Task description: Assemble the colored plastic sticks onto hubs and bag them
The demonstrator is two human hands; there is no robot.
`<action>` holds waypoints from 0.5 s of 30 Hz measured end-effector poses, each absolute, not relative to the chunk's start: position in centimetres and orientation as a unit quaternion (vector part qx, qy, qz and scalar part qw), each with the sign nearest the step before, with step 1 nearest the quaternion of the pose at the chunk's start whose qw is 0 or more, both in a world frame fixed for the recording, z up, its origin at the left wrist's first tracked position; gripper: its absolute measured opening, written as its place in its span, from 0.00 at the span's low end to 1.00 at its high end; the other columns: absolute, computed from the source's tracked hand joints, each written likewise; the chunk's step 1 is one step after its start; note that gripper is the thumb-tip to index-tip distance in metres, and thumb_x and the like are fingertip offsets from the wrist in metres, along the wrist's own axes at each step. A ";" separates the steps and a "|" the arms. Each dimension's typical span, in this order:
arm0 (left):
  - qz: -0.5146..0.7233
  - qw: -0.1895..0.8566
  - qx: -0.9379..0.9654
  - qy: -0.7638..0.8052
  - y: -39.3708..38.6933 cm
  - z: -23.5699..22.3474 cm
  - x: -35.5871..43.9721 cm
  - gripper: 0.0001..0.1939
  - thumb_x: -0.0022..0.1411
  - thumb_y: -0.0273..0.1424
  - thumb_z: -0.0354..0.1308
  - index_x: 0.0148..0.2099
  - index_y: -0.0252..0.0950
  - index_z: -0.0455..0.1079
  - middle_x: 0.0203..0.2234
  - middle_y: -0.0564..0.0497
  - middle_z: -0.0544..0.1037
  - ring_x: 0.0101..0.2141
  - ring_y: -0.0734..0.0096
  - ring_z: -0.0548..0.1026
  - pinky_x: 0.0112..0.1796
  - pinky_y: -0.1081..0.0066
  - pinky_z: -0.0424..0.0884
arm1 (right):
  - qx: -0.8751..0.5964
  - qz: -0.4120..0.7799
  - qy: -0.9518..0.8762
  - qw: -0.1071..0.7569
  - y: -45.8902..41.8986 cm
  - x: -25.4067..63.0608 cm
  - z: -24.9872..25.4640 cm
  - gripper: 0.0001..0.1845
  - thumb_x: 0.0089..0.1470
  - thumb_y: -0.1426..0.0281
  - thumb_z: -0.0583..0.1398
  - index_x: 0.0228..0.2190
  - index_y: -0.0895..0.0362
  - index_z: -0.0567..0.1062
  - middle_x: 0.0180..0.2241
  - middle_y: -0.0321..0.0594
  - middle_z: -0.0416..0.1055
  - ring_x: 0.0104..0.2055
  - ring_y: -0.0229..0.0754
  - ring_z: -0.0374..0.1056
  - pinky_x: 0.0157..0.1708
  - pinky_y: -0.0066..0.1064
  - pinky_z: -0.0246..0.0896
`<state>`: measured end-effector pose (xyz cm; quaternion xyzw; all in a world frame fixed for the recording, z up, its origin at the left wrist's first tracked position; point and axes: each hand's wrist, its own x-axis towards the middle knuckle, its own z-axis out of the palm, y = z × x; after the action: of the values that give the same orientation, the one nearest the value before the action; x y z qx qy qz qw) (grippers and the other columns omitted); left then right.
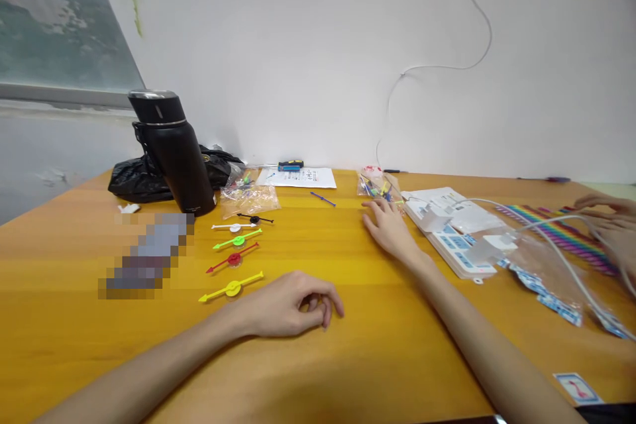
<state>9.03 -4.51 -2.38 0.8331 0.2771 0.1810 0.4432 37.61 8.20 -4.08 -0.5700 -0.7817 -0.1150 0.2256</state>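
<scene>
My left hand (298, 305) rests on its side on the table, fingers loosely curled and apart, with nothing visible in it. Left of it lies a column of plastic spinner arrows: a yellow arrow (232, 288), a red arrow (234, 258), a green arrow (239, 240), a white arrow (235, 228) and a black arrow (255, 219). Stretched farther forward, my right hand (390, 228) has its fingers spread at the near edge of a clear bag (377, 185) of coloured parts. Whether the fingertips touch the bag, I cannot tell. A loose blue arrow (323, 199) lies to their left.
A black bottle (173, 159) stands at the back left beside a black bag (136, 182). A white power strip (462, 248) with plugged-in chargers and cables lies right of my right hand. At the far right, another person's hand (609, 218) is by rainbow-coloured strips (571, 235).
</scene>
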 end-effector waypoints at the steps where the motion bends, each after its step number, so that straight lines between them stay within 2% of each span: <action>1: 0.180 0.445 0.832 0.278 -4.5 -2.4 9.0 0.19 0.60 0.19 0.50 0.47 0.38 0.77 0.29 0.53 0.82 0.26 0.77 0.71 0.29 0.79 0.64 | -0.575 -0.119 -0.784 0.204 8.2 37.8 -4.2 0.18 0.65 0.68 0.53 0.52 0.60 0.74 0.53 0.52 0.69 0.57 0.58 0.61 0.59 0.48 0.55; 5: 0.174 0.451 0.830 0.278 -4.4 -2.3 8.9 0.20 0.60 0.18 0.50 0.48 0.38 0.77 0.29 0.54 0.81 0.26 0.77 0.71 0.28 0.79 0.64 | -0.574 -0.127 -0.793 0.158 8.2 37.8 -4.2 0.17 0.65 0.71 0.52 0.48 0.59 0.77 0.49 0.51 0.72 0.55 0.56 0.63 0.59 0.45 0.55; 15: 0.171 0.451 0.834 0.270 -4.4 -2.1 8.8 0.23 0.58 0.16 0.49 0.49 0.39 0.77 0.29 0.55 0.80 0.26 0.77 0.71 0.29 0.78 0.63 | -0.584 -0.116 -0.791 0.138 8.3 38.5 -3.4 0.15 0.62 0.76 0.54 0.44 0.59 0.78 0.46 0.48 0.75 0.50 0.51 0.68 0.54 0.39 0.58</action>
<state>8.77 -4.36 -2.11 0.8336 0.2701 0.1707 0.4506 38.45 8.28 -3.37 -0.5842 -0.7913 -0.1163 0.1378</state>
